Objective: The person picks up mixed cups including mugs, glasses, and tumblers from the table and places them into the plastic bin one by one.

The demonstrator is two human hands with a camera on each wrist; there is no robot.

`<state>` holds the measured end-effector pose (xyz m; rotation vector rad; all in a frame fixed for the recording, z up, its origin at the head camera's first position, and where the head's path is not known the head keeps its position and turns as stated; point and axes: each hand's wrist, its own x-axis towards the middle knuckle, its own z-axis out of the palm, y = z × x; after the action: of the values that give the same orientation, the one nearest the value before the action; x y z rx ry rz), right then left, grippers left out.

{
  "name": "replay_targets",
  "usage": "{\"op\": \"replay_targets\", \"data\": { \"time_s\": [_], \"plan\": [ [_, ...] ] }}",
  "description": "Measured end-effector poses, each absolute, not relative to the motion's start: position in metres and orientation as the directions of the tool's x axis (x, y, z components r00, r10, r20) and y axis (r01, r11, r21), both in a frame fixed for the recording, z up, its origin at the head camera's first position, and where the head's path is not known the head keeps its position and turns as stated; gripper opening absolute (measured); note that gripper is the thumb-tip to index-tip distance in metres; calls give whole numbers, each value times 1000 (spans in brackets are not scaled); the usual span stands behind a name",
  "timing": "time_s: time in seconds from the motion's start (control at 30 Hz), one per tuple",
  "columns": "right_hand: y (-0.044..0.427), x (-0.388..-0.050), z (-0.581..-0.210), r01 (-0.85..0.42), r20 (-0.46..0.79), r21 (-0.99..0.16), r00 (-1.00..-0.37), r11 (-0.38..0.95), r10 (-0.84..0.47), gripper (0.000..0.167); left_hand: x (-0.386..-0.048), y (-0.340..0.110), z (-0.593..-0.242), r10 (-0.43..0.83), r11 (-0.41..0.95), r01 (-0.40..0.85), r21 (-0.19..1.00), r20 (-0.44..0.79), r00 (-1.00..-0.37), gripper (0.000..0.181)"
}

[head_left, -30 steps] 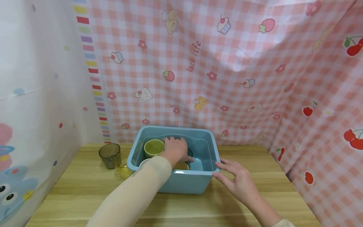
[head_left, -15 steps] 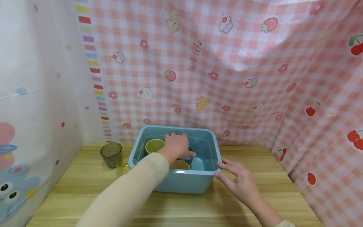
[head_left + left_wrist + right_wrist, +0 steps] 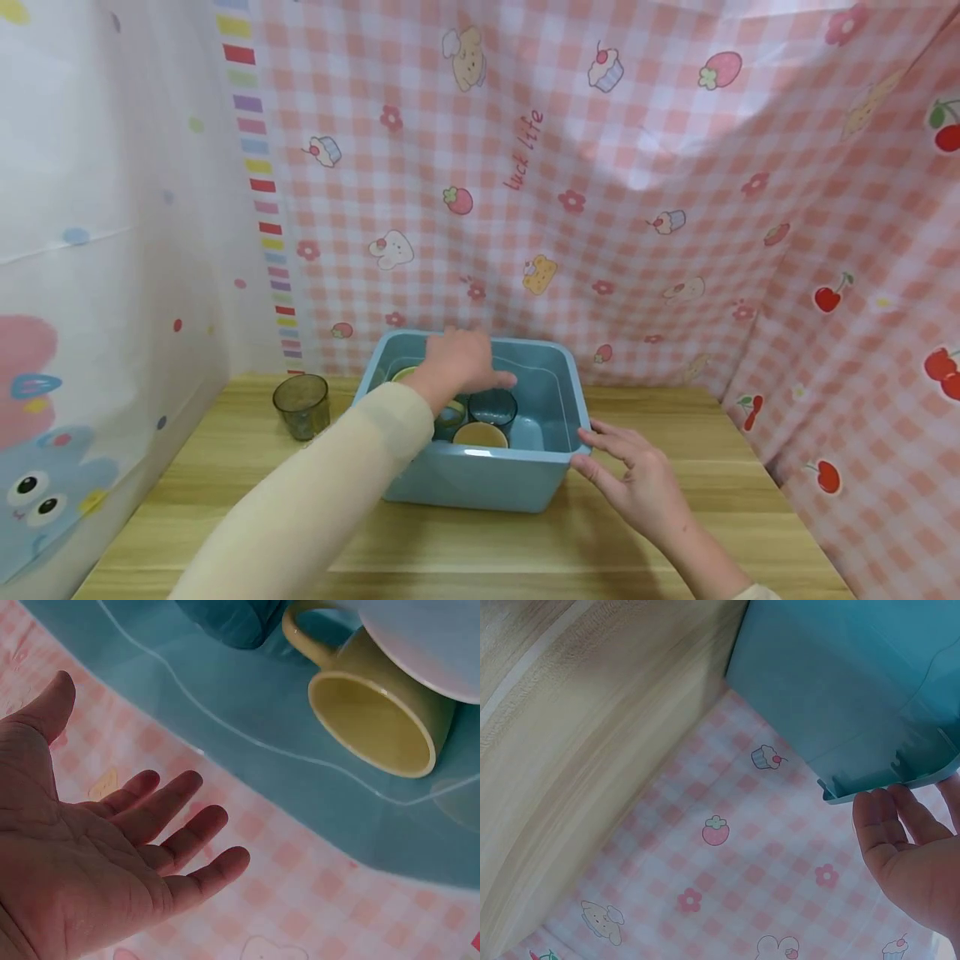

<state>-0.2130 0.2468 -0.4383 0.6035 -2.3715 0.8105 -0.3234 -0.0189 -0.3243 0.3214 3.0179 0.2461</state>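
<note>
"luck life" cloth [image 3: 523,152] behind tub [image 3: 480,481]

- One blue bin [image 3: 487,479] is holding one yellow mug [image 3: 375,729], one tan cup [image 3: 481,435], one white vessel [image 3: 439,637] — at least one blue glass [image 3: 492,409]
- One smoky glass [image 3: 302,408] is standing outside

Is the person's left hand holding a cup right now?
No, the left wrist view shows the left hand with fingers extended and palm bare, apart from the yellow mug.

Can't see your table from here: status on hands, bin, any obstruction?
Left hand holding nothing, near far side of blue bin. Right hand touching its right edge. Cups inside. Left sleeve hides part of it, head view.
</note>
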Motion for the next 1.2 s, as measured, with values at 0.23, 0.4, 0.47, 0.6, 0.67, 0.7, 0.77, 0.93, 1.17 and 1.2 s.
{"op": "replay_targets", "data": {
  "time_s": [0.23, 0.4, 0.47, 0.6, 0.67, 0.7, 0.77, 0.93, 1.17, 1.2],
  "plan": [
    [246, -214, -439, -560, 619, -408, -750, 721, -232, 39, -323, -46, -310, 205, 944, 187, 272, -40, -978, 69],
    [244, -214, -437, -573, 631, -405, -739, 712, -235, 38, -324, -84, -306, 200, 902, 177, 395, -17, -980, 87],
    [243, -214, -436, -578, 638, -403, -733, 710, -235, 37, -323, -102, -302, 191, 888, 170, 428, -8, -982, 93],
    [243, -213, -435, -579, 641, -405, -732, 708, -231, 37, -319, -139, -297, 150, 863, 135, 486, 9, -989, 95],
    [244, -213, -435, -577, 638, -410, -735, 707, -230, 37, -316, -157, -297, 136, 863, 132, 488, 28, -990, 96],
    [244, -212, -435, -575, 635, -412, -737, 707, -229, 37, -314, -165, -299, 133, 861, 133, 490, 34, -990, 96],
    [244, -212, -435, -573, 633, -413, -740, 708, -229, 37, -309, -180, -301, 126, 857, 132, 498, 47, -991, 98],
    [245, -212, -435, -571, 635, -412, -739, 710, -225, 37, -296, -211, -311, 100, 867, 127, 483, 83, -992, 99],
    [244, -212, -436, -572, 638, -410, -736, 710, -225, 38, -274, -243, -332, 78, 903, 119, 413, 114, -990, 97],
    [244, -212, -435, -570, 637, -413, -738, 710, -222, 38, -272, -247, -335, 73, 907, 113, 407, 114, -991, 97]
  ]
}}
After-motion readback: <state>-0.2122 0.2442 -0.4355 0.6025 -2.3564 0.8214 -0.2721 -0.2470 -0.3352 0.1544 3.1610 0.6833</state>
